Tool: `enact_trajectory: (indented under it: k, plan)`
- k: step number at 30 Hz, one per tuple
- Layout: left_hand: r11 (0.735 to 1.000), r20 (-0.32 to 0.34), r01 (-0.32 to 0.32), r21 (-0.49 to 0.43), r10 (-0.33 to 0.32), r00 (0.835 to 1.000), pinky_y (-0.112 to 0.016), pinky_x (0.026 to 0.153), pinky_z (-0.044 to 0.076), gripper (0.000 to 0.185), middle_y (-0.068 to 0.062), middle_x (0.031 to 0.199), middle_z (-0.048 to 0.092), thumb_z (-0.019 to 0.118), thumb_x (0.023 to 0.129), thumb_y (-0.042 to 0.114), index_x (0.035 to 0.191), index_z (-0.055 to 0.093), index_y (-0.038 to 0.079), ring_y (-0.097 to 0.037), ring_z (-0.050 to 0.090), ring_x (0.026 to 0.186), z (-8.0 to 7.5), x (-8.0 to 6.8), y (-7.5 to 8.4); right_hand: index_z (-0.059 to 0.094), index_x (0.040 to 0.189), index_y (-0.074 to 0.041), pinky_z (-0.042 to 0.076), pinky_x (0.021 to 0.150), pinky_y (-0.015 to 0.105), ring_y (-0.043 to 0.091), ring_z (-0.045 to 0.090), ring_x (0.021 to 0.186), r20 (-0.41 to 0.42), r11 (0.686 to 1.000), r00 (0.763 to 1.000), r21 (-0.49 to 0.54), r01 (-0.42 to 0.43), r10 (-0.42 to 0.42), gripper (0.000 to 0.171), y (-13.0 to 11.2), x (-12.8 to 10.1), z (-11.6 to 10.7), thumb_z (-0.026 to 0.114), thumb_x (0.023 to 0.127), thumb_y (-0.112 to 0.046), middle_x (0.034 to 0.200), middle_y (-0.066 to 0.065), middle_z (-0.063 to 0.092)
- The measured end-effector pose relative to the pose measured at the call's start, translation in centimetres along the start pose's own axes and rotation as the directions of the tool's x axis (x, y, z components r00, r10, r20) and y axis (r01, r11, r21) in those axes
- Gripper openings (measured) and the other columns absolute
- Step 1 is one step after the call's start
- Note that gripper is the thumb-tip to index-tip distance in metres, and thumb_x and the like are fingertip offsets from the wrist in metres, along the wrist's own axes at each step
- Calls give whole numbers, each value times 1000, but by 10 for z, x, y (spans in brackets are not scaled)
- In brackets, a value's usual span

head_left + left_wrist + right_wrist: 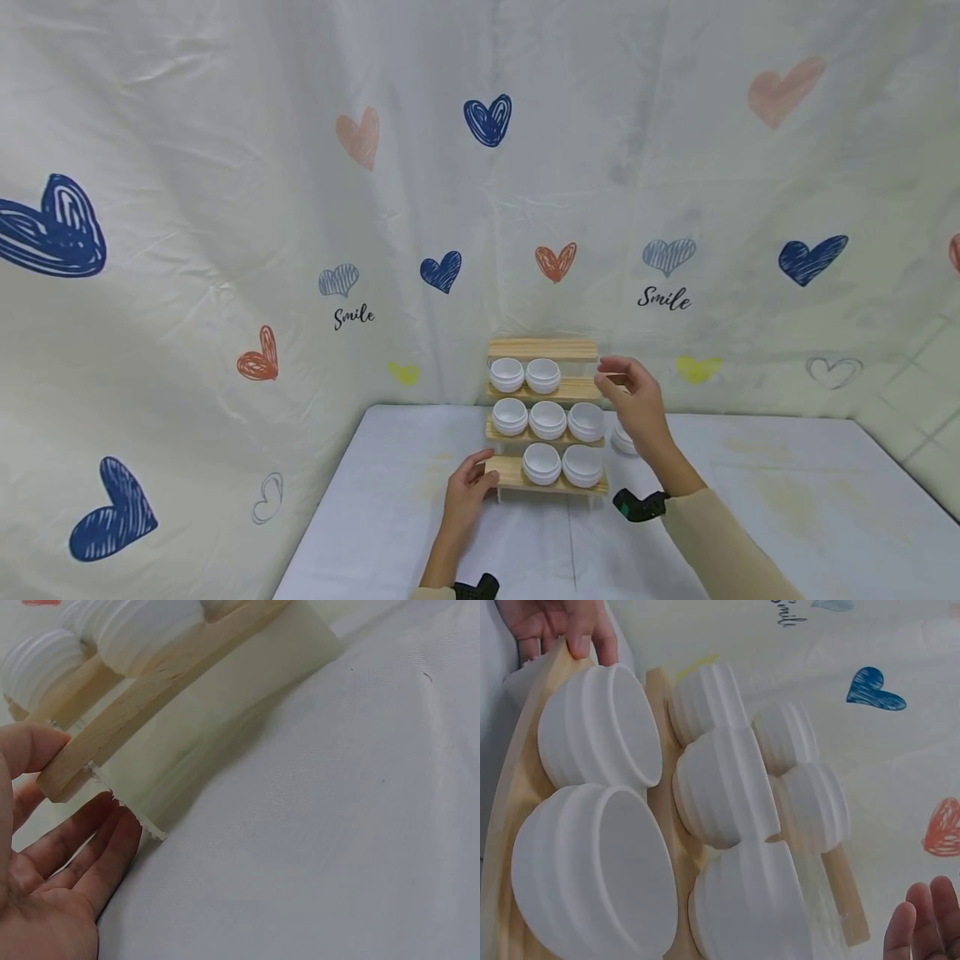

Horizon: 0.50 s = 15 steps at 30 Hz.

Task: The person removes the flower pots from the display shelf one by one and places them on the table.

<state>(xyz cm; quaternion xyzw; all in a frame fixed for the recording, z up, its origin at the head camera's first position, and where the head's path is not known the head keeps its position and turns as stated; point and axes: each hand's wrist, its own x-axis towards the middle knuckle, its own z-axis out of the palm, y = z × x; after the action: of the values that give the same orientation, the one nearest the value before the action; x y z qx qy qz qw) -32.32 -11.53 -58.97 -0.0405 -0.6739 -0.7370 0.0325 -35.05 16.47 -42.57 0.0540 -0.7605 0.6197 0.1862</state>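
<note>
A stepped wooden display rack (543, 349) with clear side supports stands on the table against the curtain. At the left end of its lowest board (150, 705), my left hand (467, 493) grips the wood, with other fingers beside the clear support below. Small white ribbed bowls stand on the boards: two bowls (543, 464) on the lowest, three (547, 420) on the one above, two (507, 375) higher up. My right hand (636, 408) hovers by the rack's upper right side, fingers loosely bent and holding nothing; its fingertips (924, 919) are apart from the board end.
Another white bowl (624, 440) stands on the table right of the rack, partly hidden behind the right hand. A white cloth (360, 517) covers the table. The curtain (592, 167) with printed hearts hangs right behind the rack.
</note>
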Motion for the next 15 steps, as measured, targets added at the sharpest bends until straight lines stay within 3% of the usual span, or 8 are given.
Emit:
enact_trajectory:
  k: [6,15]
  plan:
    - [1000,2,-11,-15,11,1000,-24,84,57,42,-21,120,70,66,95,6,136,60,1,-10,68,95,0,0,0,55,135,2,50,79,16,4,59,98,54,998,998,51,33,-36,42,-2,14,12,68,98,-16,127,19,60]
    - [999,2,-10,-37,10,1000,-23,83,57,43,-22,120,70,66,95,5,137,60,-1,-13,67,97,1,-1,1,55,135,-3,50,82,16,14,57,108,151,1000,989,-17,8,-5,43,-4,28,26,69,98,-19,135,21,59]
